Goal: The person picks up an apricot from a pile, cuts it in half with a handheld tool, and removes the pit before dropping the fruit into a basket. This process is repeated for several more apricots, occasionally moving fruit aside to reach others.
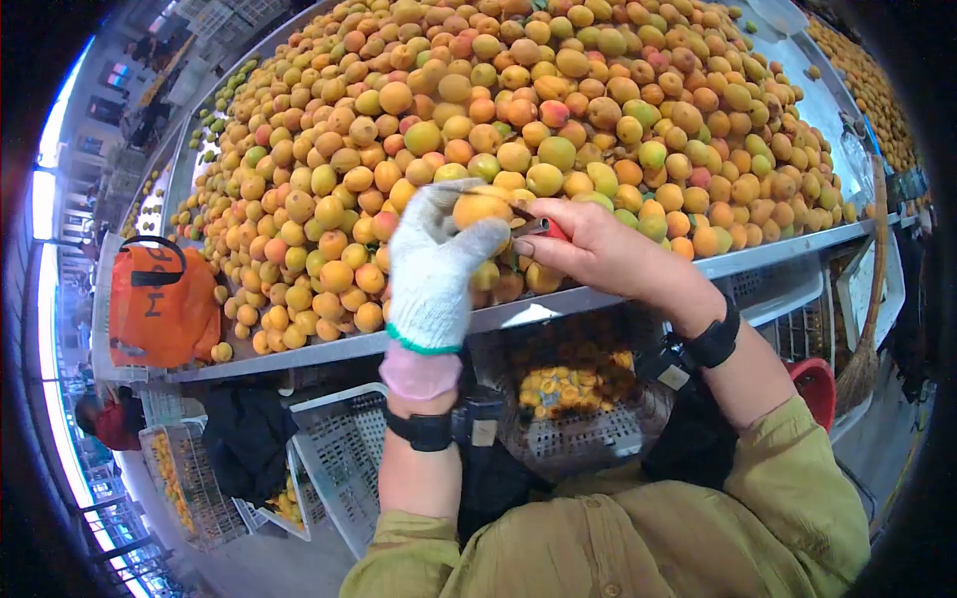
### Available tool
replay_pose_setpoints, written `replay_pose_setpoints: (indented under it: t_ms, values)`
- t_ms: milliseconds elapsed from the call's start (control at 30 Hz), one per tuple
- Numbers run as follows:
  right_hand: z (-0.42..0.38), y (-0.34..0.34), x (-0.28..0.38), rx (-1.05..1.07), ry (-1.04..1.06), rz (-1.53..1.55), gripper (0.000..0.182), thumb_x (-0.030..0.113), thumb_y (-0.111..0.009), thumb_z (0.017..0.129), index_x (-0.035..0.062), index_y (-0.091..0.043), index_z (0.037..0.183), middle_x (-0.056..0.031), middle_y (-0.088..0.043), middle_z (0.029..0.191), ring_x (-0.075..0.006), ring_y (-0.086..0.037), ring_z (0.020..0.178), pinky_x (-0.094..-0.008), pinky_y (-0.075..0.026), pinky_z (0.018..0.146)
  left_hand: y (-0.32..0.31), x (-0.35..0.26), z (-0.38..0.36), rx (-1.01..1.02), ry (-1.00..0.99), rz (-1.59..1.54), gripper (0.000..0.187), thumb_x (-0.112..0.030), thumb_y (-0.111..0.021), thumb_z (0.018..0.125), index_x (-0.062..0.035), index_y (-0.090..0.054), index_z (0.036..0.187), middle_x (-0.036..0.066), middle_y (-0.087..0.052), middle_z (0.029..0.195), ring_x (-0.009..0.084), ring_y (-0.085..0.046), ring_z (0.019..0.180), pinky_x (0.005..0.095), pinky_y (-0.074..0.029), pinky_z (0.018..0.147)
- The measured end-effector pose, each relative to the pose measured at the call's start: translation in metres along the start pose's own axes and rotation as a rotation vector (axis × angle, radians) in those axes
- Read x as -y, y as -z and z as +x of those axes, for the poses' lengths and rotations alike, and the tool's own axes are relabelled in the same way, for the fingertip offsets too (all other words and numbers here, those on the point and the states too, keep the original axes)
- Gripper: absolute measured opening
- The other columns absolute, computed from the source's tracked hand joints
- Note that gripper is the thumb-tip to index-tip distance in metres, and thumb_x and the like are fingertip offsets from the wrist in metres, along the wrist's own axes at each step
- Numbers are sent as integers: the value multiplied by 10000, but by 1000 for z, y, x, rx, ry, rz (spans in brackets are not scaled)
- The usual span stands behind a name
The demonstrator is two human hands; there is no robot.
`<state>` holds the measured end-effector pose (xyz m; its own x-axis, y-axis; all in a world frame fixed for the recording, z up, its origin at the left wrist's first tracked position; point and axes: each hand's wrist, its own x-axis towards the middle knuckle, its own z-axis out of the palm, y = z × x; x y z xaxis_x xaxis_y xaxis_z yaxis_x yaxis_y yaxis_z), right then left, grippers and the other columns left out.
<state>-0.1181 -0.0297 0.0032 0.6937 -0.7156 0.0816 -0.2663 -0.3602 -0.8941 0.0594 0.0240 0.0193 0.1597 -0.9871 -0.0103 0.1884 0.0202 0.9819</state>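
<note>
My left hand, in a white knit glove with a green-edged cuff, holds an orange-yellow fruit between thumb and fingers. My bare right hand is closed on a small knife with a red handle, its metal end touching the right side of the fruit. Both hands are above the near edge of a metal table, in front of a large heap of yellow, orange and greenish fruits.
Below the table edge, a crate holds cut fruit pieces. An orange bag sits at the table's left end. White crates stand lower left. A broom and red basin are at right. Another person is far left.
</note>
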Motion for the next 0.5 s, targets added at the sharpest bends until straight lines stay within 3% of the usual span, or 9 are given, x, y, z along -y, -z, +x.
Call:
replay_pose_setpoints:
  t_ms: [67,100,167,200,267,300,400,467,500]
  values:
    - [0,1,-2,13,50,-60,327,304,-590,914,18,-481,799,-143,-527,653,-235,-525,592,-376,-413,543,15,-11,-3,53,-84,591,376,-77,-654,798,17,-538,1143,80,-612,1035,160,-588,999,291,-494,853]
    - [0,0,-3,27,54,-64,328,309,-592,910,19,-484,803,-154,-525,648,-260,-523,581,-386,-415,539,16,-10,-4,54,-82,592,376,-77,-654,798,17,-538,1143,80,-612,1035,160,-588,999,291,-494,853]
    - [-1,-5,-6,49,58,-70,328,313,-594,906,19,-486,808,-164,-524,643,-285,-521,571,-396,-416,535,19,-3,-6,50,-105,516,422,-144,-686,813,-2,-522,1176,94,-594,1090,177,-587,1023,296,-509,834]
    - [-2,-10,-7,-44,137,-76,329,315,-594,905,19,-488,809,-165,-526,641,-298,-526,570,-401,-417,535,14,2,-8,48,-105,515,422,-144,-686,813,-2,-522,1176,94,-594,1090,177,-587,1023,296,-509,834]
    - [0,-12,-6,-144,224,-83,330,316,-594,903,19,-490,809,-166,-529,639,-311,-531,569,-406,-419,535,-7,12,-11,19,-59,-484,481,-115,-724,790,-12,-481,1192,92,-579,1077,181,-575,1007,293,-459,908]
    - [0,-11,-5,-112,173,-46,330,317,-597,900,18,-491,809,-171,-535,648,-320,-540,579,-411,-421,540,-11,12,-15,2,31,-631,493,-148,-708,819,-18,-444,1214,89,-554,1095,183,-557,1035,300,-445,928]
    - [0,-5,-1,-53,112,-28,336,325,-598,896,19,-492,807,-179,-544,659,-334,-553,595,-421,-424,548,-6,9,-14,43,65,-617,423,-106,-660,844,-18,-448,1200,83,-549,1091,178,-555,1035,298,-451,917]
    - [1,-1,1,-23,105,-46,341,333,-596,896,21,-492,806,-183,-547,661,-340,-556,599,-426,-424,551,5,4,-7,37,22,-462,419,-88,-701,792,-18,-494,1149,77,-561,1056,177,-575,986,297,-469,880]
    - [0,2,1,30,67,-94,348,343,-593,895,22,-496,800,-182,-546,658,-337,-557,599,-430,-424,554,12,-3,-5,11,-1,-91,425,-91,-735,746,-14,-525,1108,75,-573,1032,179,-585,956,296,-477,860]
